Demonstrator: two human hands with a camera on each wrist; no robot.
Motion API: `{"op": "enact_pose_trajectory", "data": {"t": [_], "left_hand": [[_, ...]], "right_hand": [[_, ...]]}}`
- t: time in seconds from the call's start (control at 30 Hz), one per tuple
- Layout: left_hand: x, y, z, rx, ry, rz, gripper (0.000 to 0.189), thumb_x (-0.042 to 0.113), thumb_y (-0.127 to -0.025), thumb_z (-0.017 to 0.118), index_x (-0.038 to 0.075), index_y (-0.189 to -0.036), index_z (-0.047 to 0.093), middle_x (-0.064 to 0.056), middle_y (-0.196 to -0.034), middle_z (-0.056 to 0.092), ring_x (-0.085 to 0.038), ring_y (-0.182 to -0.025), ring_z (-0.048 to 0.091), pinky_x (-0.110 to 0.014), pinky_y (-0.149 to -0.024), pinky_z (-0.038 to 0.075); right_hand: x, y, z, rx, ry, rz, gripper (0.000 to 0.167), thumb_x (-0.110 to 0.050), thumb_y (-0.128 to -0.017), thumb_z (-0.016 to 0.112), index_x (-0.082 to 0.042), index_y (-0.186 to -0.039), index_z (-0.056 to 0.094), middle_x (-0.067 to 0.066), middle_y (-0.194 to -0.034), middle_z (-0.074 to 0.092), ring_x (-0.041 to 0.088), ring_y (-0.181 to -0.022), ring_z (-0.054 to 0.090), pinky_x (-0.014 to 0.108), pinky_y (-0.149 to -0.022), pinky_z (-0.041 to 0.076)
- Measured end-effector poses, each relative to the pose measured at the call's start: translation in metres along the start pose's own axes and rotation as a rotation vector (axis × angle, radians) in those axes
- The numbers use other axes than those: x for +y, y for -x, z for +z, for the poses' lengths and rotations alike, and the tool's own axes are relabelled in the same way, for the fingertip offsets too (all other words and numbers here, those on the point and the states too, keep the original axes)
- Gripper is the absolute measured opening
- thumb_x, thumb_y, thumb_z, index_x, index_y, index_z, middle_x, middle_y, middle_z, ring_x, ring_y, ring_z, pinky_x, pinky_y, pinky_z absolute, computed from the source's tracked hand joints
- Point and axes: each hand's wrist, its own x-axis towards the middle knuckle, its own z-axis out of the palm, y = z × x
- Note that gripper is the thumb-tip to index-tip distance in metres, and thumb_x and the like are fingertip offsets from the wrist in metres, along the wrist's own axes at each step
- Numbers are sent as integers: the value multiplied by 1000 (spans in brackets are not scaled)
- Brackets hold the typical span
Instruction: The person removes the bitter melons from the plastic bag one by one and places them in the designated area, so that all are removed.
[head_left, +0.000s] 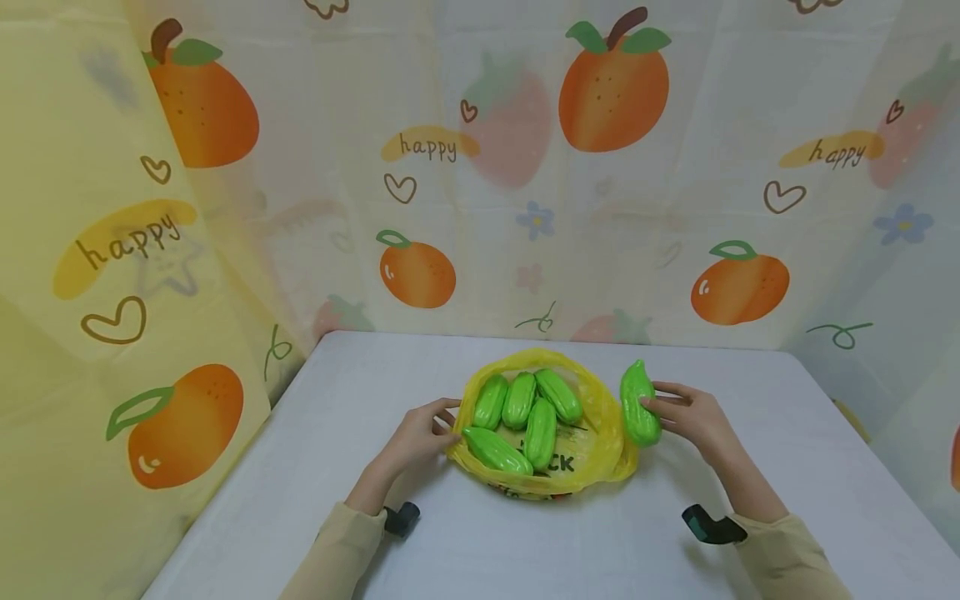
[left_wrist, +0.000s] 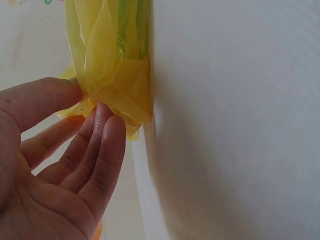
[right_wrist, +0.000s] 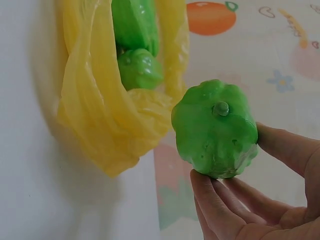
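A yellow plastic bag (head_left: 592, 454) lies with its mouth spread wide and its edge rolled down, black print showing inside. Several glossy green ridged gourds (head_left: 540, 433) lie in it. At the bag's left edge my left hand (head_left: 422, 429) pinches the thin plastic between thumb and fingers; the left wrist view shows the gathered yellow film (left_wrist: 117, 92) at the fingertips. My right hand (head_left: 693, 417) holds another green gourd (head_left: 638, 408) upright, just beyond the bag's right rim. In the right wrist view, thumb and fingers grip this gourd (right_wrist: 215, 132) from opposite sides, its stubby stem end toward the camera.
Beneath the bag is a table with a white cover (head_left: 480, 550). Behind and to the left hang curtains (head_left: 480, 208) printed with oranges and hearts. Each wrist wears a black camera mount (head_left: 712, 527). A small yellowish thing (head_left: 851, 419) shows past the table's right edge.
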Motion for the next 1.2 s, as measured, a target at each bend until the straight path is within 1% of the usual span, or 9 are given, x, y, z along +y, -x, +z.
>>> {"op": "enact_pose_trajectory", "data": {"t": [0.23, 0.47, 0.6, 0.77, 0.93, 1.1, 1.2], "left_hand": [[0, 0, -1, -2, 4, -5, 54, 13, -81, 73, 16, -131, 55, -3, -99, 63, -12, -78, 61, -27, -66, 50], [2, 1, -1, -1, 10, -8, 54, 13, -81, 73, 16, -131, 55, -3, -100, 63, -12, -76, 61, -27, -65, 50], [1, 1, -1, -2, 16, -10, 54, 13, -81, 73, 16, -131, 55, -4, -100, 63, -12, -76, 61, -27, -65, 50], [2, 1, -1, -1, 13, -3, 54, 13, -81, 73, 16, -131, 55, -4, -100, 63, -12, -77, 61, -27, -65, 51], [2, 1, -1, -1, 13, -2, 54, 14, -81, 73, 17, -131, 55, -4, -100, 63, -12, -77, 61, -27, -65, 51], [0, 1, -1, -2, 8, 8, 54, 12, -81, 72, 16, -131, 54, -4, -100, 64, -12, -76, 61, -26, -65, 51], [1, 1, -2, -3, 12, 10, 53, 12, -81, 72, 16, -131, 55, -5, -100, 64, -12, -77, 62, -26, -65, 51]], "right_hand": [[1, -1, -9, -2, 21, 41, 79, -48, -88, 61, 2, -144, 34, 31, -140, 42, 36, -120, 53, 41, -94, 48], [7, -5, -16, -9, 32, 41, 80, -48, -89, 59, 3, -144, 33, 31, -141, 40, 36, -121, 52, 39, -93, 50], [7, -7, -19, -15, 28, 50, 80, -49, -89, 58, 2, -145, 32, 30, -143, 36, 36, -123, 50, 40, -96, 47], [8, -8, -22, -18, 22, 54, 80, -48, -90, 58, 3, -144, 31, 30, -143, 37, 33, -120, 52, 41, -96, 47], [10, -11, -25, -12, 9, 66, 79, -47, -90, 59, 4, -144, 32, 30, -144, 36, 28, -118, 54, 38, -95, 48], [15, -15, -28, -9, 7, 92, 80, -47, -89, 59, 5, -144, 32, 29, -145, 34, 27, -118, 53, 34, -93, 50], [18, -18, -31, -7, 6, 98, 79, -46, -89, 59, 5, -144, 32, 30, -144, 34, 25, -115, 55, 31, -90, 51]]}}
